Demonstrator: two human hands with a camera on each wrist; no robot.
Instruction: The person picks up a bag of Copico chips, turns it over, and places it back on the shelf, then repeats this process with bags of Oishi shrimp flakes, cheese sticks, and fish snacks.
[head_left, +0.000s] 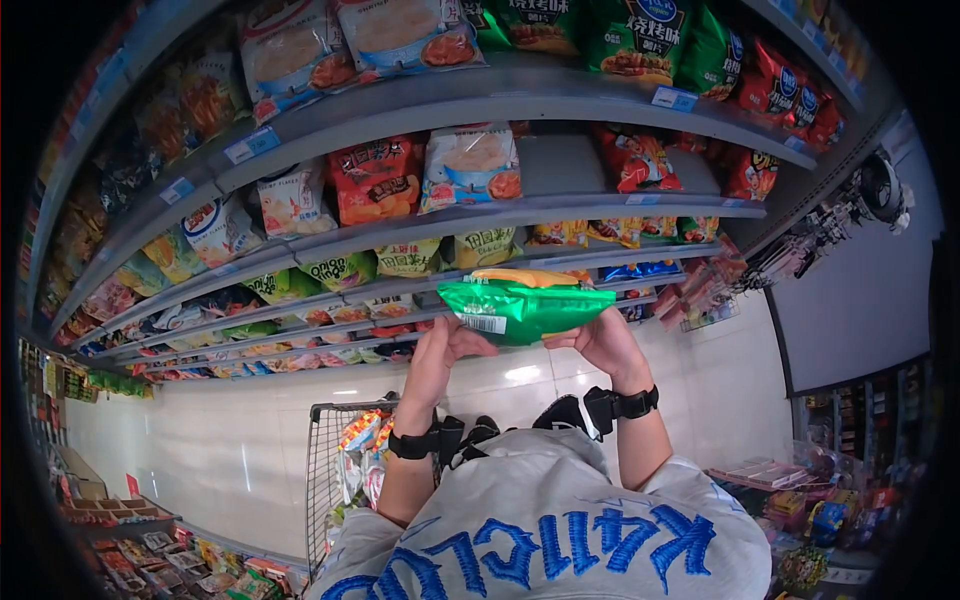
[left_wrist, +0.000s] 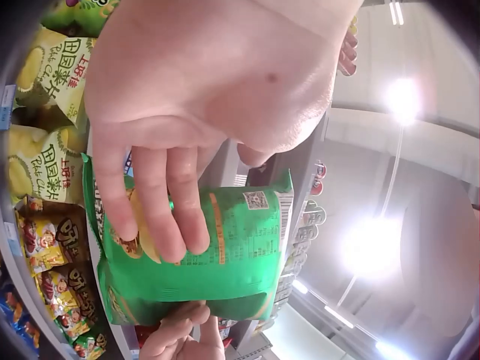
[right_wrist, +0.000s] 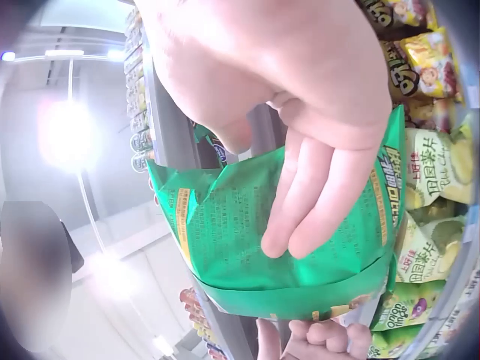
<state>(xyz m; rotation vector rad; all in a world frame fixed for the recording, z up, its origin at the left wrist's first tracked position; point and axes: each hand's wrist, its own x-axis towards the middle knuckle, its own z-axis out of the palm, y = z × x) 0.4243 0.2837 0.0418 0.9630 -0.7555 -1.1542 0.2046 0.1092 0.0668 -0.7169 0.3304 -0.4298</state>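
Observation:
A shiny green snack bag point(head_left: 530, 315) is held up between both hands, in front of the lower shelves. My left hand point(head_left: 440, 352) holds its left end. In the left wrist view, the fingers point(left_wrist: 176, 199) of that hand lie across its printed back, near a QR code. The other end is in my right hand point(head_left: 605, 345). Two fingers point(right_wrist: 307, 199) of the right hand stretch over the lines of small print in the right wrist view. A yellow-orange part of the bag shows along its upper edge in the head view; its front is mostly hidden.
Curved shelves point(head_left: 570, 100) hold rows of snack bags, including green bags point(head_left: 635, 40) at the top and a red bag point(head_left: 375, 180) lower down. A wire shopping cart point(head_left: 325, 450) with bags in it stands at my left. Packaged goods point(head_left: 800, 510) are behind on the right.

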